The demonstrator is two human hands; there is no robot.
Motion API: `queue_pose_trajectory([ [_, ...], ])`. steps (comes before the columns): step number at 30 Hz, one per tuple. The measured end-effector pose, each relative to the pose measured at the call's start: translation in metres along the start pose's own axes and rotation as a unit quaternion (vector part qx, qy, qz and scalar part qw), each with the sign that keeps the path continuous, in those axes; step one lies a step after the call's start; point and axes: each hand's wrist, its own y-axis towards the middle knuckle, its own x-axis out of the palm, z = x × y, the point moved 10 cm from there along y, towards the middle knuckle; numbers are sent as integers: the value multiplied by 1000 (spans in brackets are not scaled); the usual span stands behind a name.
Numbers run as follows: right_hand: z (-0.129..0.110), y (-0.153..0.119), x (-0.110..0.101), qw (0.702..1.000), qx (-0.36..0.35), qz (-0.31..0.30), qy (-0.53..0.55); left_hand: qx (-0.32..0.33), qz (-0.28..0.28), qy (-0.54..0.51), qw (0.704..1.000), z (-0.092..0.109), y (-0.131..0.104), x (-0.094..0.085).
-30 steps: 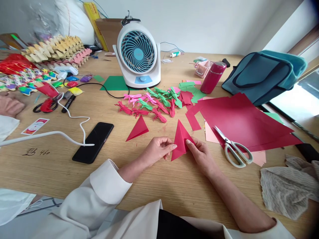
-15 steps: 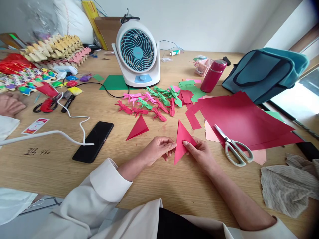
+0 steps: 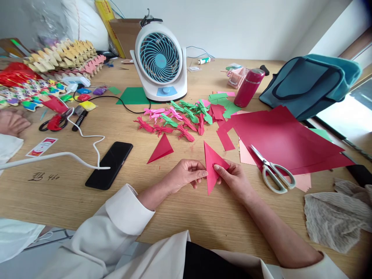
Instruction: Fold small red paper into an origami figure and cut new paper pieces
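A red folded paper triangle (image 3: 212, 170) is held above the table between my two hands. My right hand (image 3: 234, 177) pinches its right corner, thumb on the front face. At its left edge, my left hand (image 3: 192, 173) is closed, thumb and fingertips on the paper. A second red folded triangle (image 3: 161, 148) lies on the table to the left. Beyond it is a pile of red, pink and green folded paper figures (image 3: 180, 118). White-handled scissors (image 3: 271, 170) rest on large red paper sheets (image 3: 279, 135) to my right.
A black phone (image 3: 109, 166) with a white cable lies left. A fan (image 3: 161, 58) stands behind the figures. A red flask (image 3: 248, 88) and a teal bag (image 3: 308, 85) are at the back right, a crumpled cloth (image 3: 334, 217) nearer. Another person's hand (image 3: 13, 122) rests far left.
The held paper triangle has tilted slightly, its top point shifting left and its bottom point right. Both hands keep their grip in nearly the same place.
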Motion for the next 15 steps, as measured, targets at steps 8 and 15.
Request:
queue_pose_trajectory([
  [8, -2, -1, 2, 1000, 12, 9, 6, 5, 26, 17, 1000, 0, 0, -6],
  [15, -7, -1, 3, 1000, 1, 12, -4, 35, 33, 60, 997, 1, 2, -11],
])
